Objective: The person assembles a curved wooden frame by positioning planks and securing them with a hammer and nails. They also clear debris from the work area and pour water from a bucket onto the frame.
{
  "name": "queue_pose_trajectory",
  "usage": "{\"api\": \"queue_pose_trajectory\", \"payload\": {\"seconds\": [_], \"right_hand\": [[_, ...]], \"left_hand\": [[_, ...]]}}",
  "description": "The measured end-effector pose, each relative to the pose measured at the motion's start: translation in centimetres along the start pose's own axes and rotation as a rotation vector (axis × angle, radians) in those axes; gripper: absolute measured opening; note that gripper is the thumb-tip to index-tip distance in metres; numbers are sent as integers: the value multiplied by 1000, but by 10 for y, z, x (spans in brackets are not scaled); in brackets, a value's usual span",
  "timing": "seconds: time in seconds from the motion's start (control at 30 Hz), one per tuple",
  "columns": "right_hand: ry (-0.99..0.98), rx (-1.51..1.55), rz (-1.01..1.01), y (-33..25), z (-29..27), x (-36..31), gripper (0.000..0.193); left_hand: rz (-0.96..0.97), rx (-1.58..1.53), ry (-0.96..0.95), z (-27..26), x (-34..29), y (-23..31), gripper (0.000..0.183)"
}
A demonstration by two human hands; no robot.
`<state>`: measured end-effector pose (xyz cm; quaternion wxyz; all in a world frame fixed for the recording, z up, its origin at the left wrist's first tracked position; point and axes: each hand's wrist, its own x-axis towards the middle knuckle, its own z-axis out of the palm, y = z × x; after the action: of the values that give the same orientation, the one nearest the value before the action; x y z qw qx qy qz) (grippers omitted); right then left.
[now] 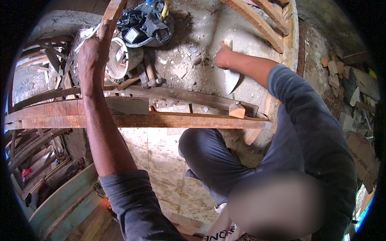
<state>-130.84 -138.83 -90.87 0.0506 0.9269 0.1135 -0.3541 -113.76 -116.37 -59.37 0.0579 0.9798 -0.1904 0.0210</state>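
My left hand reaches forward at the upper left and is closed on a narrow wooden board. This board rises past the hand to the top edge. At the upper middle, my right hand is wrapped round a tool with a pale pointed blade. Its light handle end shows beyond the fist, and the tip points back toward me. The blade is over the dusty concrete floor; whether it touches cannot be made out. A long wooden beam crosses in front of my knees, under my left forearm.
Left of centre stand a white bucket and a tub holding black bags. Several hammers lie beside them. A wood offcut rests by the beam. Upper right is a wooden frame; broken bricks lie beyond it.
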Motion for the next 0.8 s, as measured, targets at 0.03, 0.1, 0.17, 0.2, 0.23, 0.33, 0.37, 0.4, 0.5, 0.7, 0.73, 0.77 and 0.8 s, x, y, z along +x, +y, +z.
{"api": "queue_pose_trajectory", "payload": {"seconds": [0.03,0.1,0.17,0.2,0.23,0.33,0.37,0.4,0.5,0.7,0.73,0.77,0.8], "right_hand": [[-4,-56,-2,-9,-1,6,25],[18,-86,-52,-20,-5,15,25],[31,-77,-77,-26,-14,24,26],[73,-29,-65,-27,-20,27,27],[81,19,-36,-26,-29,30,28],[83,186,22,-14,-51,29,31],[80,247,36,-8,-58,27,33],[94,313,41,-5,-62,24,35],[14,261,73,18,-59,10,36],[-306,145,164,91,17,-18,28],[-357,191,236,98,31,-13,26],[-452,224,302,102,42,-4,28],[-381,302,327,106,52,3,29]], "left_hand": [[-4,3,-20,-1,2,0,89],[-36,5,-65,-2,5,1,89],[-11,-1,-38,-2,5,0,91],[-18,-5,-34,-1,5,-1,92],[6,-1,-16,0,5,-2,93],[16,-1,-16,1,8,-6,94],[11,-11,-23,1,9,-7,94],[8,-20,-32,1,10,-7,94],[26,6,-60,2,13,-8,94],[13,-15,-20,7,15,-10,93],[24,1,-24,7,18,-10,93],[32,17,-40,6,20,-11,93],[26,32,-46,7,20,-12,93]]}}
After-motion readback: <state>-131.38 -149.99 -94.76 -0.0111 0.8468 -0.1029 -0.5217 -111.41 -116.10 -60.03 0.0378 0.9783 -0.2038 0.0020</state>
